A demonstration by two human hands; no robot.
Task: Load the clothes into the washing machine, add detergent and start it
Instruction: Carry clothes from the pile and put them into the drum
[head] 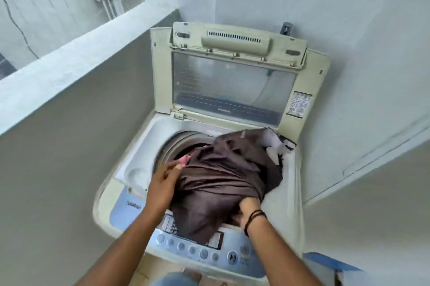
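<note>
A: Checking load status. Where's the laundry?

B: Brown garment (pixel 223 176) bunched over the drum opening (pixel 176 146) of the top-loading washing machine (pixel 139 146), spilling toward 6 o'clock onto the control panel (pixel 204 253). Lid (pixel 232 80) upright at 12 o'clock.

A: Hands?

B: Left hand (pixel 162 183) at 9 o'clock of the pile, fingers curled, clamped on the cloth edge. Bit of pink fabric (pixel 185 160) touching its fingertips. Right hand (pixel 249 211) at 5 o'clock, fingers buried in the brown cloth, gripping it. Black wristband (pixel 254 217) on that wrist.

A: Anything else in the tub?

B: White cloth (pixel 274 146) at 2 o'clock, against the rim under the brown one. Drum interior mostly hidden.
</note>
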